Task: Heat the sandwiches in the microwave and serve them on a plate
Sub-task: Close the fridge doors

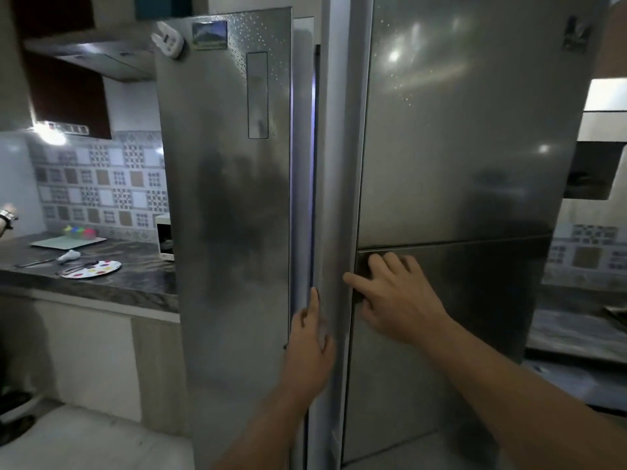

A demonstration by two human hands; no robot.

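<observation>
A tall steel side-by-side fridge fills the view. Its left door stands slightly ajar, with a lit gap along its right edge. My left hand grips that door's inner edge low down. My right hand lies flat with spread fingers on the right door, at the seam above its lower panel. A white microwave peeks out behind the left door on the counter. A white plate with coloured dots lies on the counter. No sandwiches are in sight.
The dark marble counter at the left holds a pale cutting board with coloured items, and utensils beside the plate. Another person's wrist with a watch shows at the far left edge. A second counter lies right of the fridge.
</observation>
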